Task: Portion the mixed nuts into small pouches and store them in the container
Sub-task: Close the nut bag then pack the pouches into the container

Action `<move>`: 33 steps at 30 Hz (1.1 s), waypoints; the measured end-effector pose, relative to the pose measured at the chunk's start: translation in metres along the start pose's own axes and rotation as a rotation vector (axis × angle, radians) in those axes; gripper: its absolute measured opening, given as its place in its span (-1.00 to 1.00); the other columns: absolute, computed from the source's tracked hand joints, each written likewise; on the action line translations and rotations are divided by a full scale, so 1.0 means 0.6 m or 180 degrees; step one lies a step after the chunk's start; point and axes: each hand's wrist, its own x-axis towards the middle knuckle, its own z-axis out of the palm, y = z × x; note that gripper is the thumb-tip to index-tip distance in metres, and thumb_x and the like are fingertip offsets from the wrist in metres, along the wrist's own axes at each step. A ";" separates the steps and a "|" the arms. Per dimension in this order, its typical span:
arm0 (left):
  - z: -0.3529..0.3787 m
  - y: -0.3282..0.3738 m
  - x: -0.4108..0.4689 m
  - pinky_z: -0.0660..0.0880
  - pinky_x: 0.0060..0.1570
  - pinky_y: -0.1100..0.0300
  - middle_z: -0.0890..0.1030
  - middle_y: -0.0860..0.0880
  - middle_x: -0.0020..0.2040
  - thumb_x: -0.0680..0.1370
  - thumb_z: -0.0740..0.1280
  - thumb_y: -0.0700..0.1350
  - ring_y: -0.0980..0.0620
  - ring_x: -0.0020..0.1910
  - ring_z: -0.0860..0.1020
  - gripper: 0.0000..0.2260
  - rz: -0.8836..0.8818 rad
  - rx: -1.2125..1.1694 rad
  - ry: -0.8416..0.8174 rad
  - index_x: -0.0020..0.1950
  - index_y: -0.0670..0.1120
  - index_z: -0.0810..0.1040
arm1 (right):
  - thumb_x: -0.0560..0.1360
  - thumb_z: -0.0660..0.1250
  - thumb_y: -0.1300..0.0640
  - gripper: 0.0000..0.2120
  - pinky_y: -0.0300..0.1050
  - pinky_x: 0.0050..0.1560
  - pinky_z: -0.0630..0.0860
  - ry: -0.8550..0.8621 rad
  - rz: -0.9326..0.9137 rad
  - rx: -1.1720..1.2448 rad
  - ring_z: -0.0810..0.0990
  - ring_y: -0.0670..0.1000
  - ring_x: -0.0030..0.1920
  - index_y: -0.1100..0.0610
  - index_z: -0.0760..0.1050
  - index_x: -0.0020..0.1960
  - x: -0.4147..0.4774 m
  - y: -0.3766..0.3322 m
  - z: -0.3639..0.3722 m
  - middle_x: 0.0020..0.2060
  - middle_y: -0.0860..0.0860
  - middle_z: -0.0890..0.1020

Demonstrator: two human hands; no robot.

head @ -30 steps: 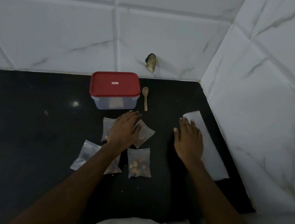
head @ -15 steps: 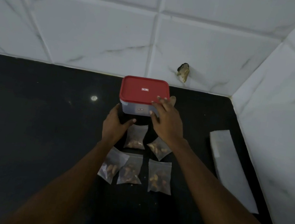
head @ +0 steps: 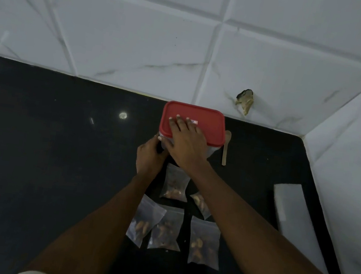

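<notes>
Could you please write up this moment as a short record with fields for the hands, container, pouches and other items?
right hand: flat on the red lid
left hand: at the container's near left corner
lid: closed on container
pouches: five, filled with nuts, on the black counter in front of the container
spoon: right of container
white sheet: far right

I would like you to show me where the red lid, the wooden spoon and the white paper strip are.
red lid (head: pixel 209 120): head view, on its bare top surface, right of the fingers.
wooden spoon (head: pixel 225 151): head view, on the middle of its handle.
white paper strip (head: pixel 291 213): head view, on its flat middle.
</notes>
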 end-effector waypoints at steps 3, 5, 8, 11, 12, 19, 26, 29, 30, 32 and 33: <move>0.008 -0.011 0.004 0.60 -0.06 0.01 0.67 0.08 -0.10 0.55 0.37 -0.08 0.16 -0.16 0.62 -0.93 0.0035 0.0017 0.0078 0.02 -0.01 0.59 | 0.64 0.05 -0.21 -0.40 0.11 0.36 0.33 0.0130 -0.0065 -0.0390 0.38 0.21 0.43 0.15 0.26 0.53 0.006 -0.004 0.003 0.47 0.15 0.37; 0.012 -0.022 0.008 0.58 0.00 -0.06 0.67 0.09 -0.06 0.55 0.32 0.00 0.11 -0.10 0.63 -0.89 0.0091 0.0111 0.0104 0.04 0.07 0.57 | 0.63 0.02 -0.21 -0.40 0.11 0.28 0.42 0.0193 -0.0128 -0.0619 0.48 0.23 0.36 0.16 0.33 0.49 0.007 -0.003 0.009 0.42 0.17 0.45; 0.017 -0.035 0.011 0.56 0.02 -0.11 0.67 0.08 -0.04 0.54 0.26 0.08 0.06 -0.06 0.64 -0.87 0.0057 0.0206 0.0071 0.03 0.12 0.54 | 0.62 -0.12 -0.21 -0.36 0.09 0.19 0.49 0.0176 -0.0208 -0.0881 0.56 0.22 0.27 0.16 0.39 0.45 0.005 -0.001 0.013 0.36 0.16 0.51; 0.022 -0.042 0.014 0.56 0.03 -0.13 0.67 0.05 0.01 0.53 0.24 0.09 0.02 -0.01 0.63 -0.85 -0.0024 0.0301 0.0063 0.02 0.12 0.53 | 0.64 -0.06 -0.18 -0.41 0.09 0.13 0.53 0.0263 -0.0365 -0.1128 0.59 0.24 0.23 0.17 0.40 0.44 0.006 -0.001 0.004 0.33 0.19 0.53; 0.023 -0.043 0.016 0.56 0.04 -0.12 0.66 0.05 0.05 0.53 0.23 0.11 0.01 0.02 0.63 -0.82 -0.0048 0.0344 0.0063 0.05 0.11 0.54 | 0.65 -0.04 -0.16 -0.43 0.12 0.15 0.53 0.0199 -0.0447 -0.1168 0.57 0.27 0.26 0.19 0.36 0.46 0.009 -0.001 0.000 0.36 0.21 0.50; 0.029 -0.056 0.022 0.53 0.09 -0.04 0.62 0.07 0.13 0.51 0.18 0.22 -0.03 0.11 0.59 -0.69 -0.0323 0.0613 -0.0046 0.14 0.14 0.54 | 0.67 0.04 -0.10 -0.49 0.10 -0.07 0.60 0.0408 -0.0842 -0.1041 0.66 0.29 0.05 0.27 0.40 0.38 0.020 0.007 -0.026 0.21 0.25 0.60; 0.023 -0.045 0.016 0.21 0.25 0.18 0.54 0.09 0.31 0.48 0.24 0.34 0.03 0.34 0.44 -0.56 -0.0527 0.0566 -0.0189 0.24 0.15 0.55 | 0.69 -0.02 -0.09 -0.55 -0.20 -0.50 0.46 0.1758 -0.0090 0.0950 0.42 -0.10 -0.50 0.16 0.54 0.14 0.022 0.033 -0.067 -0.41 -0.03 0.51; 0.012 -0.029 0.011 0.17 0.29 0.15 0.51 0.03 0.37 0.52 0.33 0.23 0.00 0.40 0.38 -0.58 -0.0508 0.0534 -0.0193 0.31 0.08 0.53 | 0.68 0.08 0.00 -0.63 -0.26 -0.41 0.47 0.2385 0.0633 0.1473 0.48 -0.12 -0.41 0.23 0.51 0.20 0.013 0.059 -0.104 -0.30 0.01 0.58; 0.010 -0.025 0.010 0.16 0.32 0.13 0.51 0.01 0.37 0.53 0.34 0.19 0.01 0.41 0.38 -0.59 -0.0469 0.0507 -0.0203 0.33 0.06 0.52 | 0.68 0.09 0.02 -0.65 -0.28 -0.37 0.48 0.2518 0.0979 0.1639 0.50 -0.11 -0.37 0.26 0.51 0.19 0.006 0.075 -0.115 -0.25 0.04 0.61; 0.005 -0.020 0.011 0.16 0.43 0.03 0.54 -0.01 0.35 0.54 0.34 0.16 0.01 0.40 0.40 -0.58 -0.0414 0.0384 -0.0296 0.35 0.04 0.49 | 0.69 0.09 0.04 -0.65 -0.46 -0.29 0.39 0.2624 0.1703 0.1997 0.51 -0.13 -0.30 0.28 0.50 0.19 -0.015 0.117 -0.123 -0.18 0.04 0.59; 0.002 -0.017 0.012 0.20 0.46 -0.05 0.55 0.00 0.33 0.53 0.34 0.18 0.00 0.39 0.42 -0.55 -0.0408 0.0306 -0.0338 0.37 0.04 0.48 | 0.70 0.08 0.04 -0.65 -0.48 -0.32 0.35 0.2669 0.2036 0.2196 0.51 -0.14 -0.28 0.28 0.50 0.18 -0.029 0.142 -0.120 -0.17 0.01 0.57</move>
